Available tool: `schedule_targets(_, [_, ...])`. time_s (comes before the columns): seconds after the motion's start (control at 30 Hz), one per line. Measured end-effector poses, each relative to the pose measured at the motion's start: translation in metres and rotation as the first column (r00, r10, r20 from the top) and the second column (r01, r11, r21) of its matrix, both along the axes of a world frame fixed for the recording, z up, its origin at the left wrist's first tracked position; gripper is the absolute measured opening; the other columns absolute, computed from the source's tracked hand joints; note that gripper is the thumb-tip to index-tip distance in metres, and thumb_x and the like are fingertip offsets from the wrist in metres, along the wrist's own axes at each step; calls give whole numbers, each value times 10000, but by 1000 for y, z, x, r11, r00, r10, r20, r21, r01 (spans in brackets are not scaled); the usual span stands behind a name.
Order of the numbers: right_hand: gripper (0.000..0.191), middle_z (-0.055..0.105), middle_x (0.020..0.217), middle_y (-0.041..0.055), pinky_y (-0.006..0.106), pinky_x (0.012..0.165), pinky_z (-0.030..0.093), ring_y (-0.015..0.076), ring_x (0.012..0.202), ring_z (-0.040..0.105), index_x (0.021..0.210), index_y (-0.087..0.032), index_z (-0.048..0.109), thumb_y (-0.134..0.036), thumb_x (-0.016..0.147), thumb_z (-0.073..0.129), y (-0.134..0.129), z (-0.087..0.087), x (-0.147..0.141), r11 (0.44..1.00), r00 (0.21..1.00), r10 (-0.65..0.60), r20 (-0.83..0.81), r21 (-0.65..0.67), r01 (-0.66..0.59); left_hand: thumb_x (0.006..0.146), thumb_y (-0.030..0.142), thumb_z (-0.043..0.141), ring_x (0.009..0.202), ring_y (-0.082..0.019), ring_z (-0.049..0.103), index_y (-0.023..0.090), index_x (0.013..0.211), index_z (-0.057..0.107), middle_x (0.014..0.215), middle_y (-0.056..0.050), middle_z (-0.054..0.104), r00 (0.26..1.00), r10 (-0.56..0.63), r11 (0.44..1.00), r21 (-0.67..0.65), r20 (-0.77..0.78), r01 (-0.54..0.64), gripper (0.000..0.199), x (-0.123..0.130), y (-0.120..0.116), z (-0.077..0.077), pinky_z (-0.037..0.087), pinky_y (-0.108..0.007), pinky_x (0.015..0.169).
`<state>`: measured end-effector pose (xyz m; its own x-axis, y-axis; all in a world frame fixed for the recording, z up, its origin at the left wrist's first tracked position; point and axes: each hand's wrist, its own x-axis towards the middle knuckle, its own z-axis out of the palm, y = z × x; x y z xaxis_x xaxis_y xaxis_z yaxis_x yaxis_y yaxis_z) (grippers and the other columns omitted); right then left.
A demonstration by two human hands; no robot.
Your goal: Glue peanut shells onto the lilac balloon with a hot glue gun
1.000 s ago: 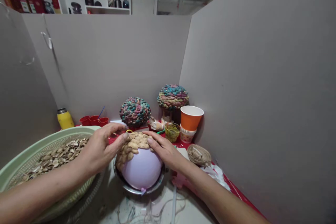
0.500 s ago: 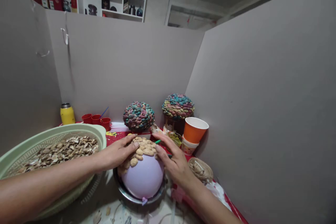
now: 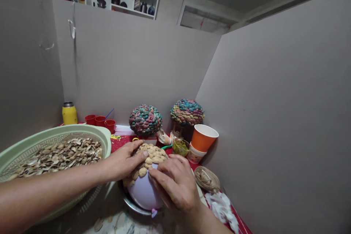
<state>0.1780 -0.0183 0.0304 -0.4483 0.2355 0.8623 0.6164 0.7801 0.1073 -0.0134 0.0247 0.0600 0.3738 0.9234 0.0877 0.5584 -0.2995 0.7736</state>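
A purple balloon [image 3: 144,190] rests in a metal bowl [image 3: 134,206], its knot toward me. Peanut shells [image 3: 153,153] cover its upper part. My left hand [image 3: 123,161] lies open on the shells at the left, fingers spread over them. Bent over the balloon's right side is my right hand [image 3: 175,182], its thumb and index finger closed near the lower edge of the shells; what they hold, if anything, is hidden.
A green basket [image 3: 106,135] of shells is at the left. Behind the bowl stand two colourful shell-covered domes [image 3: 145,120], red cups [image 3: 110,125] and an orange cup [image 3: 203,139]. Twine [image 3: 207,179] and white plastic [image 3: 223,206] lie right.
My right hand has moved from the upper right of the shells down and inward over the balloon, its fingers now bent. My left hand stays on the shells. The view has shifted slightly.
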Motion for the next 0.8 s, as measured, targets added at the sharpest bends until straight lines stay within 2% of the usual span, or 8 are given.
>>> schedule_targets(0.37, [144,613,797,34,412,842,411,169,750,532,974,-160,632,-77,893,546,-2,1,1,997,999,38,13,-65,-37,867,535,448,1341,-299,429,92,1404,449,1465,-163,466,999,12,999,52,-41,-10,697,1,-3,2,281,-427,1138])
schedule_targets(0.8, [178,637,820,50,437,858,424,178,777,549,1046,-138,623,-77,907,529,-3,1,0,998,998,46,50,-38,-44,858,573,463,1317,-309,458,94,1394,470,1437,-161,502,999,4,996,90,-33,-1,719,1,-3,-2,311,-420,1122])
